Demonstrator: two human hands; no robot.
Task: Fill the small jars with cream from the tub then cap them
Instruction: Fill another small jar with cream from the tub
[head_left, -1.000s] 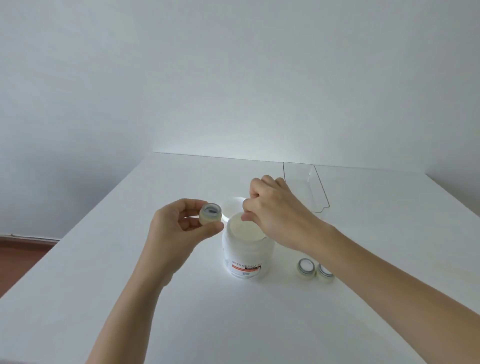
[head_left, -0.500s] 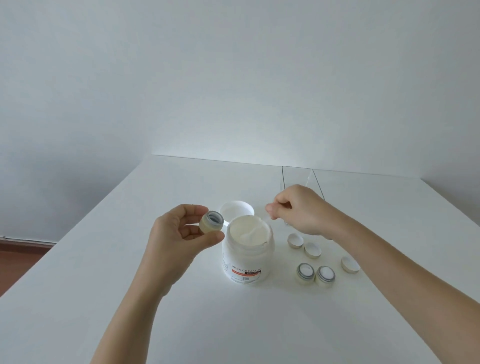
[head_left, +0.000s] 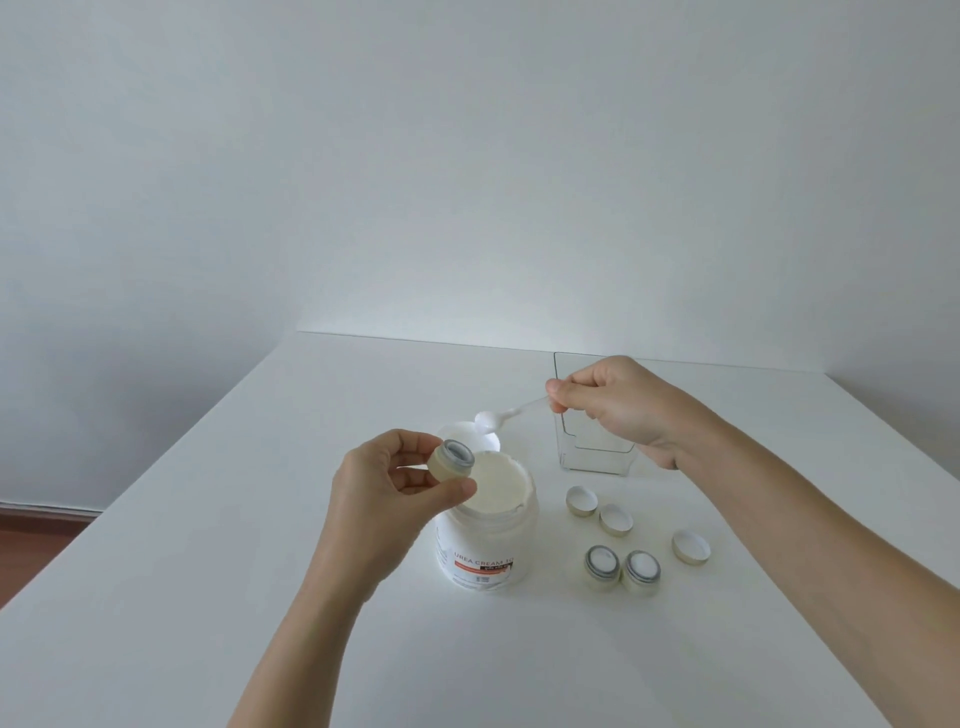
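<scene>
The left hand (head_left: 387, 486) holds a small jar (head_left: 451, 460) pinched between thumb and fingertips, lifted off the table just above the near-left rim of the cream tub (head_left: 487, 535). The jar is tipped so that its open, grey-ringed mouth faces up and to the right, toward the other hand; its short axis leans that way too.

The right hand (head_left: 615, 402) is clenched around the far end of a small clear spatula (head_left: 511, 414), gripping the handle between thumb and curled fingers. The spatula lies nearly level, its long axis running from the hand down and leftward, with the spoon end pointing at the jar and carrying a white dab of cream. That tip hangs in the air beyond the tub, above the tub's white lid (head_left: 470, 434), which lies flat on the table just behind the tub.

The tub stands upright and open in the middle of the white table (head_left: 208, 571), full of pale cream, its orange-banded label facing the near edge. To its right, two more small jars (head_left: 622, 568) stand side by side, touching or nearly so, mouths up with white inside. Beyond them three loose caps (head_left: 615, 518) lie inside-up: two close together, a third apart to the right. A clear plastic holder (head_left: 592, 457) stands farther back, partly behind the right hand and wrist. Between spatula tip and jar mouth there is only open air over the tub's far rim.
</scene>
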